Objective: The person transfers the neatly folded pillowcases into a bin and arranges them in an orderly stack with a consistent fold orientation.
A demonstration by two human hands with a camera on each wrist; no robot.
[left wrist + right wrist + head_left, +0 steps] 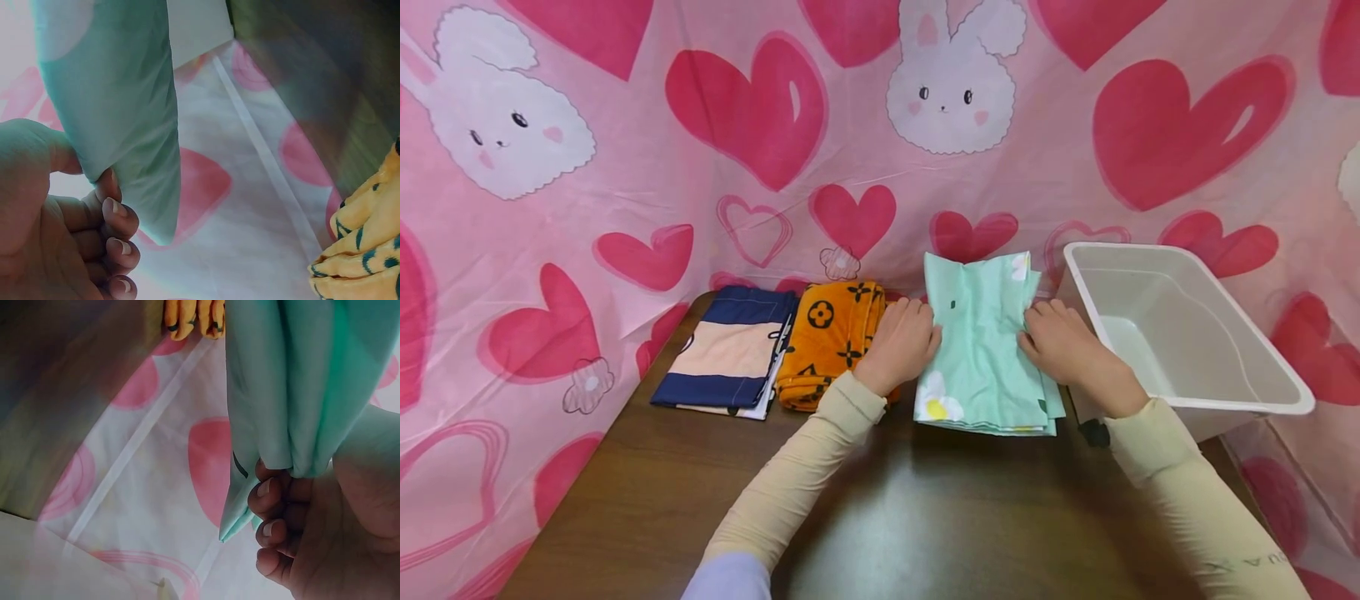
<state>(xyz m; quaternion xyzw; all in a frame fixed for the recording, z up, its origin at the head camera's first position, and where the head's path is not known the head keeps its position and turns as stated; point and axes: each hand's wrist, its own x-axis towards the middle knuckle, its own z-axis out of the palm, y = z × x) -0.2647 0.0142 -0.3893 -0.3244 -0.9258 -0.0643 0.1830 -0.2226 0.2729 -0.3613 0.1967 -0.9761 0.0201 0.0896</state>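
Observation:
A folded mint-green cloth (981, 342) with white daisies is held up above the table between both hands. My left hand (901, 342) pinches its left edge; in the left wrist view the thumb and curled fingers (119, 215) grip the fabric. At the opposite edge, my right hand (1063, 342) pinches the cloth, its fingers (269, 497) curled at the layered folds. Just left of the cloth lies a folded orange cloth (831, 333) with black motifs, partly hidden behind the left hand. Farther left is a folded navy and peach cloth (730, 350).
A light grey plastic bin (1195, 333) with a white rim stands at the right of the brown wooden table (880, 517). Beside it is a small dark object (1094, 432), too small to identify. A pink curtain (865, 108) with hearts and rabbits hangs behind.

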